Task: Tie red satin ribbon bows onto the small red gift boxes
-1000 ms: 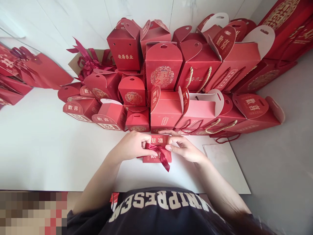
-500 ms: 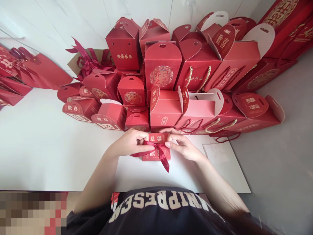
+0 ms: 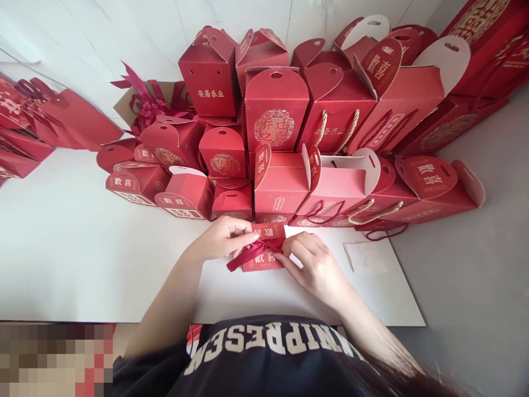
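A small red gift box (image 3: 264, 263) with gold characters lies on the white table in front of me. Across its top runs a dark red ribbon (image 3: 248, 253), gathered in a bow or knot at the middle. My left hand (image 3: 225, 238) pinches the ribbon's left side, its thumb and index finger over the box's left edge. At the right edge, my right hand (image 3: 314, 262) has its fingertips closed on the ribbon's right part. One ribbon tail hangs toward the lower left; the right-hand tail is mostly hidden by my fingers.
Behind the box stand stacked red gift boxes (image 3: 276, 105), several with rope handles. A cardboard box of loose ribbons (image 3: 152, 105) is at the back left. Red bags (image 3: 70, 118) lie far left on the white table (image 3: 82, 248). A grey wall (image 3: 475, 275) bounds the right.
My right hand has turned and come down over the ribbon's right side, and the tail that hung at the front right is now drawn in there. My left thumb has risen slightly.
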### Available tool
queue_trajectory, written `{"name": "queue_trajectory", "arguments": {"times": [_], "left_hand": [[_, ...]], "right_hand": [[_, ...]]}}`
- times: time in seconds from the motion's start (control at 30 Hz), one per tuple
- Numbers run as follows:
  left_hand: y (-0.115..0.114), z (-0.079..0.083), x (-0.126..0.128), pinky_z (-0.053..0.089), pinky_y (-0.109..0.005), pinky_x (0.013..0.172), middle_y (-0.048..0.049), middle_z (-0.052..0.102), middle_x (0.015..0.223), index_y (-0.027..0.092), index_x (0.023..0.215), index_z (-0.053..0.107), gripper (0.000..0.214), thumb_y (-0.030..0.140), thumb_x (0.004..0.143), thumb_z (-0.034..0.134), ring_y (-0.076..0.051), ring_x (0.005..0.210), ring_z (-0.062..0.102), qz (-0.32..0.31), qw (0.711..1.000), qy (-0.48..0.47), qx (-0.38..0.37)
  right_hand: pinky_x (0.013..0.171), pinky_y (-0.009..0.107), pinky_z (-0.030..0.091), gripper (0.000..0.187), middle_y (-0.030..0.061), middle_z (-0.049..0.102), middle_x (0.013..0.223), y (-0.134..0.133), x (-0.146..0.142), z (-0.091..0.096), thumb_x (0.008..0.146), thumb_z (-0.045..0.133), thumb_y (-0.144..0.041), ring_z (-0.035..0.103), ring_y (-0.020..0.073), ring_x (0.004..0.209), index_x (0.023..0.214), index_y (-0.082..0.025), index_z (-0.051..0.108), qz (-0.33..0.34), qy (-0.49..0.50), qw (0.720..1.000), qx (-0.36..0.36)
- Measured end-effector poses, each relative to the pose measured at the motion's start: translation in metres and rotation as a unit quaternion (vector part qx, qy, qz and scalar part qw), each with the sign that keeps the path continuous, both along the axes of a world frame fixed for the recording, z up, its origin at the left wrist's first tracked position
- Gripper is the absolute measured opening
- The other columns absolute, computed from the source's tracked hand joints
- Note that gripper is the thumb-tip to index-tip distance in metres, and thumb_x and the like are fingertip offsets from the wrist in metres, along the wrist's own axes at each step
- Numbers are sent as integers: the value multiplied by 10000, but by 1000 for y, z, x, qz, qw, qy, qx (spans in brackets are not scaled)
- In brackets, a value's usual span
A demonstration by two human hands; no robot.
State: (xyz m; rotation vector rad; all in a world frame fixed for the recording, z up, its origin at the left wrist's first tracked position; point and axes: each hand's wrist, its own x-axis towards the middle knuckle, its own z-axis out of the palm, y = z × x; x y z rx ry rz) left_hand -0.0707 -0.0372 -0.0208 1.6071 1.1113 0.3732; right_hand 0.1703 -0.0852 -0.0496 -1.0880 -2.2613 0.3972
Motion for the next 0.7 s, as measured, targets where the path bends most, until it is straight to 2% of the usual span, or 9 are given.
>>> {"name": "queue_trajectory", "arguments": {"times": [0.07,0.2,0.3,0.4,0.47,0.57,0.63,0.7], "left_hand": [[-1,-1,3,306,-200,466,37,479,466,158,608,465,433,457,908,549,-63,434,404,20,999,15,29],[-3,-5,9,257,-201,454,54,424,464,157,586,425,433,433,870,600,-54,432,377,62,993,50,83],[-4,-6,11,286,-198,448,47,455,446,161,576,423,423,413,876,581,-64,412,427,62,994,57,66],[-4,-4,11,309,-196,429,32,503,431,166,576,430,417,414,885,559,-72,382,439,56,996,66,28],[-3,-2,10,314,-196,420,24,527,436,169,581,427,417,422,892,543,-75,374,435,59,996,67,5],[-3,-1,9,300,-190,433,39,513,464,170,616,436,381,416,868,582,-71,404,433,49,997,59,7],[-3,-1,9,281,-186,452,60,472,487,172,650,442,344,388,822,646,-63,437,404,35,997,56,28],[-4,-2,9,280,-189,470,70,446,506,176,675,440,329,366,790,683,-63,464,380,25,997,56,39]], "right_hand": [[734,358,459,125,48,612,800,1,6,4,983,486,-152,540,201,743,886,-206,543,22,-34,999,29],[724,341,486,254,85,651,885,3,15,16,975,384,-43,556,213,784,1011,-168,602,76,-107,984,118],[672,334,484,276,84,659,861,4,19,14,959,389,-12,556,210,751,982,-148,627,109,-133,970,174],[645,331,474,264,83,648,837,6,25,3,944,399,3,549,211,741,938,-134,624,120,-145,968,169],[634,330,467,267,77,631,824,5,33,-2,940,385,3,551,212,745,921,-143,608,119,-149,975,113],[654,321,472,183,63,634,927,4,48,5,931,454,-59,574,192,760,988,-177,582,120,-132,982,-63],[684,307,481,128,44,636,992,6,54,16,933,552,-176,591,171,774,1057,-207,565,112,-78,975,-175],[704,290,480,118,26,634,970,9,51,26,960,563,-287,597,158,793,1061,-228,561,74,2,970,-233]]}}
